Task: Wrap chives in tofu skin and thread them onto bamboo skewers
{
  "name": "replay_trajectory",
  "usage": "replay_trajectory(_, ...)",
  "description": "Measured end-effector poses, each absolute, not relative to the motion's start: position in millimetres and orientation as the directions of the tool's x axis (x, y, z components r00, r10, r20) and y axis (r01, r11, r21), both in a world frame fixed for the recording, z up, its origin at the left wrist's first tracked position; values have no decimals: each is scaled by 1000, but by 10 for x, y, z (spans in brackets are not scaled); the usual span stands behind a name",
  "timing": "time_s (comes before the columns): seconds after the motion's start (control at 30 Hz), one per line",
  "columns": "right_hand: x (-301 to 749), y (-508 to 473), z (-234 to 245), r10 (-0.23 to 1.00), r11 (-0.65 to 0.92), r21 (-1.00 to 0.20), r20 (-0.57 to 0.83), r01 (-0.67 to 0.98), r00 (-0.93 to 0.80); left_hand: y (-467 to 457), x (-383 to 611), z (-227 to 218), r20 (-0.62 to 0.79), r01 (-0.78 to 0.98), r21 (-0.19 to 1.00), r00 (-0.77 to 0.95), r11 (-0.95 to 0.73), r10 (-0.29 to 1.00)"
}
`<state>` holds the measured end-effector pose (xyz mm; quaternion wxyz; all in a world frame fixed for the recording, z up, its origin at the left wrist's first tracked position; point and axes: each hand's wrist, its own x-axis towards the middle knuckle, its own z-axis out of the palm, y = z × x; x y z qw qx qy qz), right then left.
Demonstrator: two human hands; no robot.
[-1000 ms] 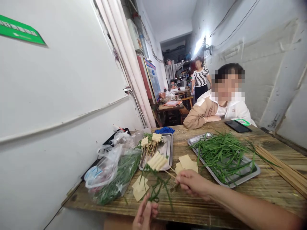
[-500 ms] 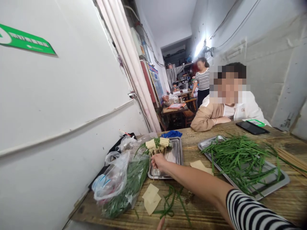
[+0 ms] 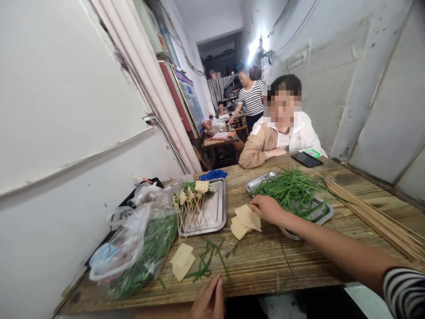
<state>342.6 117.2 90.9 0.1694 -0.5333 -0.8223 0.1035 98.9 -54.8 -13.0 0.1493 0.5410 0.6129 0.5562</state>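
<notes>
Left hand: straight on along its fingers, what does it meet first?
Most likely the loose green strands lying on the table, just ahead of the left hand. Its height above the tabletop is unclear from this single view, so it might pass over them.

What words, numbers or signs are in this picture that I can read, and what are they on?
None can be read clearly.
Blue board: seems to have printing, too small and blurred to read.
Green-and-white card: what looks like a square code, too small to make out.
Beige-and-white jacket: a small mark, too blurred to read.
</notes>
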Motion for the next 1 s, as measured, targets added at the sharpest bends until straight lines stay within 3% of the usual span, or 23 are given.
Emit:
replay_trajectory(0.1, 3686, 977, 782, 852, 519, -238, 220, 821, -475, -239, 1157, 33, 570, 722, 575, -18, -383, 822)
replay_trajectory(0.17, 3656, 864, 666, 802, 592, -185, 234, 785, -550, -7, 1302, 107, 609, 791, 437, 91, -428, 788)
replay_trajectory(0.27, 3519, 813, 512, 772, 627, -101, 213, 772, -599, 292, 1486, 111, 621, 824, 319, 192, -468, 760)
replay_trajectory(0.4, 3480, 882, 526, 801, 594, -106, 170, 798, -574, 525, 1552, 11, 574, 856, 228, 267, -465, 774)
replay_trajectory(0.5, 3541, 806, 638, 812, 567, -172, 284, 806, -510, 547, 1510, -18, 565, 864, 189, 294, -467, 771)
replay_trajectory(0.57, 3571, 632, 637, 741, 651, -153, 342, 743, -578, 468, 1483, -14, 585, 862, 163, 307, -480, 751)
replay_trajectory(0.67, 3590, 268, 455, 589, 798, -61, 287, 599, -756, 225, 1473, -27, 659, 857, 134, 298, -498, 690)
replay_trajectory(0.77, 3630, -2, 249, 525, 842, -40, 289, 538, -800, -48, 1495, -79, 719, 792, 49, 395, -608, 572)
replay_trajectory(0.87, 3766, 42, 275, 554, 829, -95, 274, 551, -786, -205, 1520, -130, 638, 701, -75, 580, -709, 506)
replay_trajectory(1.0, 4143, 665, 623, 739, 669, -84, 190, 739, -647, -223, 1517, -180, 611, 697, -86, 601, -712, 515)
